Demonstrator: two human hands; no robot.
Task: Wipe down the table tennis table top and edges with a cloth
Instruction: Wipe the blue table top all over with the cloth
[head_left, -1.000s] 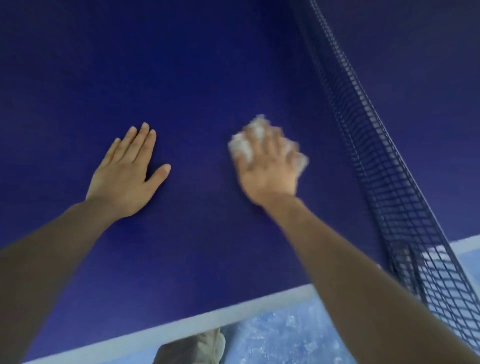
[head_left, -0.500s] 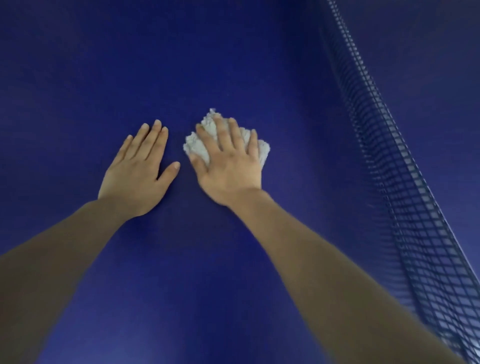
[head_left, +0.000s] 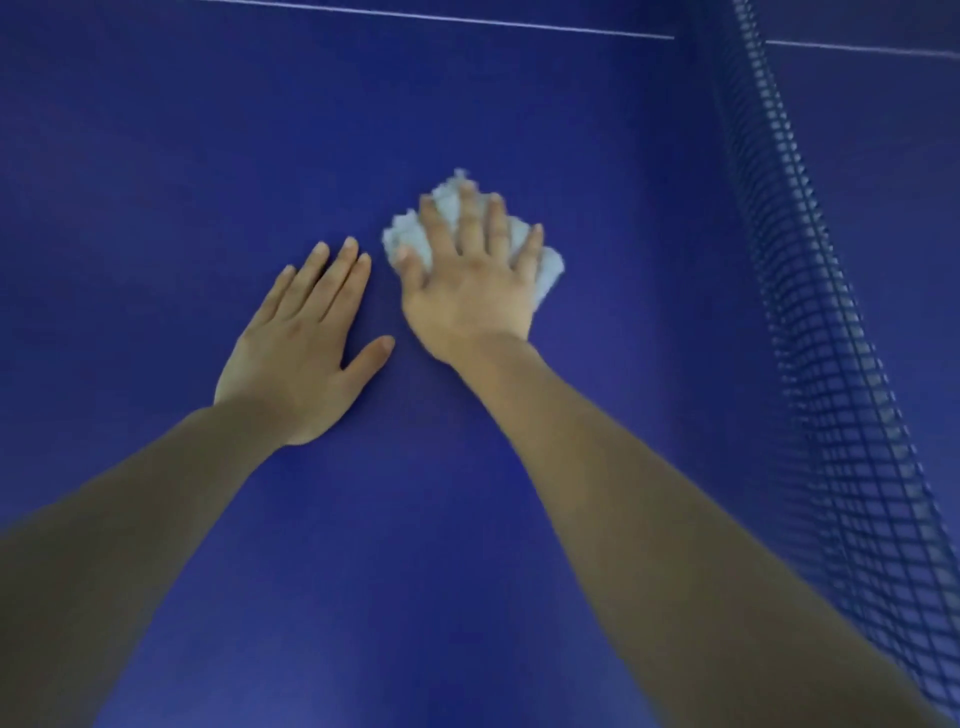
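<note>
Your right hand (head_left: 470, 283) pressed flat, fingers straight, on the cloth (head_left: 545, 267) mid-table (head_left: 156, 156), left of the net (head_left: 810, 312); your left hand (head_left: 301, 353) lay released alongside; overlapping strokes would serve best.

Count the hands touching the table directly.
1. The left hand lies flat on the bare table; the right hand presses on the cloth instead.
</note>
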